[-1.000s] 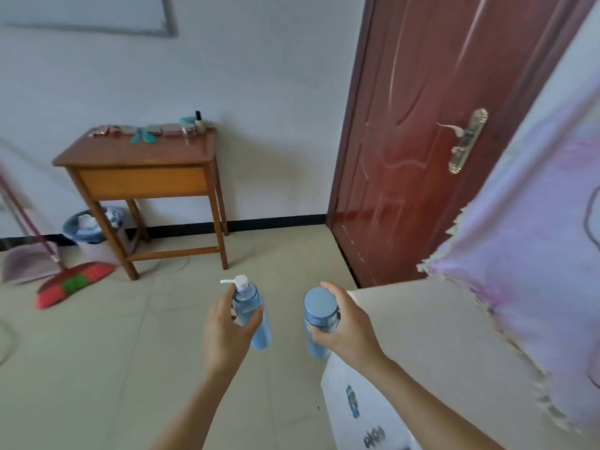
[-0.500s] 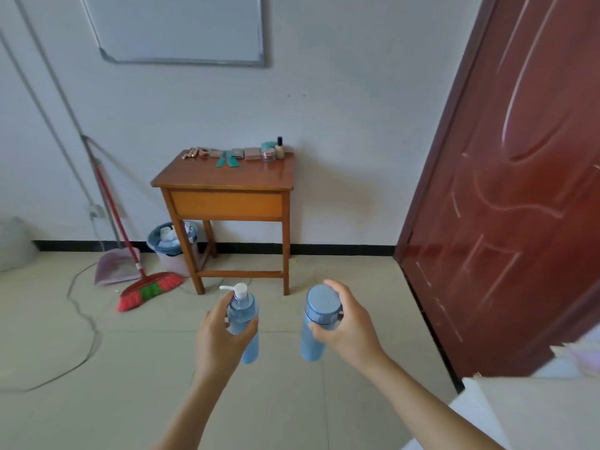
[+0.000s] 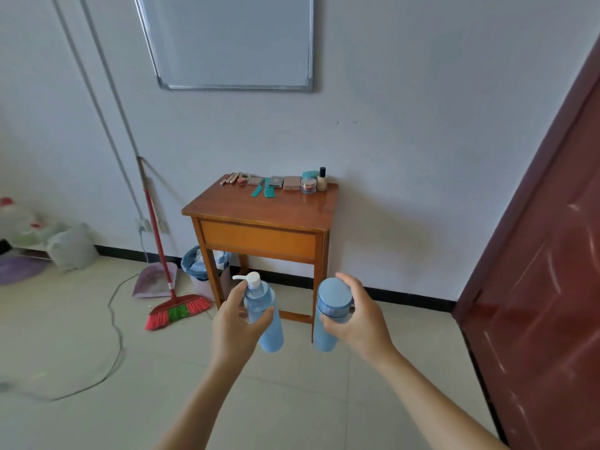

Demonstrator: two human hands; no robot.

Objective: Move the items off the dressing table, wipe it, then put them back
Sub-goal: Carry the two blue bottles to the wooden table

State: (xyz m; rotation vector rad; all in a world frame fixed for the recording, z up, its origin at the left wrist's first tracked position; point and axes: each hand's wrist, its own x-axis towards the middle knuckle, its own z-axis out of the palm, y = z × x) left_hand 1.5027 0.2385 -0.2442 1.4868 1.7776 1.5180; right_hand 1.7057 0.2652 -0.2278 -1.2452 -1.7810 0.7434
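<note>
My left hand point(image 3: 232, 326) grips a light blue pump bottle point(image 3: 266, 323) with a white pump head. A light blue bottle with a round blue cap point(image 3: 328, 316) is held upright in my right hand point(image 3: 358, 316). Both are carried in front of me, well short of the wooden dressing table point(image 3: 259, 216) that stands against the wall. Along the table's back edge lie several cosmetics: a teal comb point(image 3: 263, 190), compact cases point(image 3: 291, 182), a small jar point(image 3: 308, 185) and a foundation bottle point(image 3: 321, 179).
A red broom point(image 3: 177, 310) and a dustpan point(image 3: 154, 280) lean left of the table, with a lined bin point(image 3: 198, 264) under it. A cable point(image 3: 112, 323) trails over the tiled floor. A dark red door point(image 3: 545, 271) stands at right. A whiteboard point(image 3: 233, 40) hangs above.
My view has swung left from the door and white cabinet to face the dressing table, which looks closer. Both hands still hold their bottles the same way.
</note>
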